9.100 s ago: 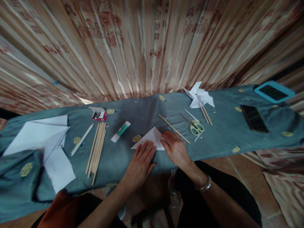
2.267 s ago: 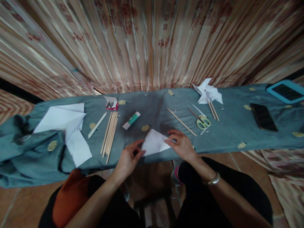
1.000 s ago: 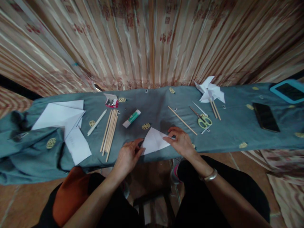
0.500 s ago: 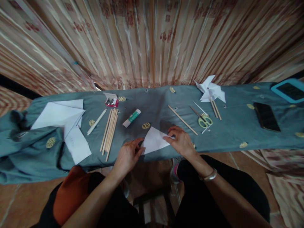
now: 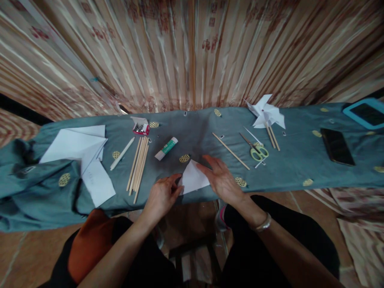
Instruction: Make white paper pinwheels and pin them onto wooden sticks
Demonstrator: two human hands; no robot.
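Note:
A folded white sheet of paper (image 5: pixel 192 179) lies at the front edge of the cloth-covered table, between my hands. My left hand (image 5: pixel 163 195) pinches its left corner between thumb and fingers. My right hand (image 5: pixel 223 180) lies over the right part of the paper, fingers stretched out and thumb on the sheet, hiding that corner. Beyond the paper is a glue stick (image 5: pixel 166 149) with a green label. A single wooden stick (image 5: pixel 231 151) lies past my right hand, beside green-handled scissors (image 5: pixel 258 152).
Several wooden sticks (image 5: pixel 138 170), a white pen-like stick (image 5: pixel 122 154) and a small red box (image 5: pixel 141 127) of metal pins lie left. Further left are white papers (image 5: pixel 72 146). At right are a paper pinwheel (image 5: pixel 265 112), a black phone (image 5: pixel 337 146) and a blue-framed tablet (image 5: pixel 366 113).
My right hand has moved left over the paper, its fingers going from a pinch at the right corner to stretched out. My left hand stays at the left corner.

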